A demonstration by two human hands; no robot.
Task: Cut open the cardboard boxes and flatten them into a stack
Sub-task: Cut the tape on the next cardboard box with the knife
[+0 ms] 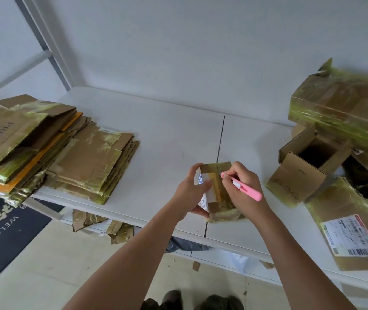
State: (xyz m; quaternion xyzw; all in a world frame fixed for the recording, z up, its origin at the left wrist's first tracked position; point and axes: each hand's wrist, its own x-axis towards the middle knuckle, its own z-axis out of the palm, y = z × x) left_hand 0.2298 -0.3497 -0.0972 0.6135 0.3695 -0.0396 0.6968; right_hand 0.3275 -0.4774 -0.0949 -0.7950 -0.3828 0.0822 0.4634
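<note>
Cutting is in progress at lower centre of the frame, on the white folding table (156,135). A small taped box (220,193) is held near the table's front edge by the left hand (193,191), whose fingers are curled round its left side, thumb on the top face. A pink utility knife (242,186) is gripped pen-fashion in the right hand (244,193), with its tip set on the top of the box at the tape line.

For a clean cut, it is judged that the blade should be kept shallow, drawn along the seam only, and directed away from the supporting thumb. The box should be pressed down firmly so that it does not twist.

The box is brown corrugated card, wrapped in glossy yellowish-clear tape, with a white label on its left face. At left of the frame, a stack of flattened boxes (51,144) is laid, its panels creased and tape-streaked, with one orange sheet showing at the edge. At right, uncut boxes (339,113) are piled; one open carton (301,173) stands with its flaps raised. Cardboard scraps (102,224) lie on the floor below.
</note>
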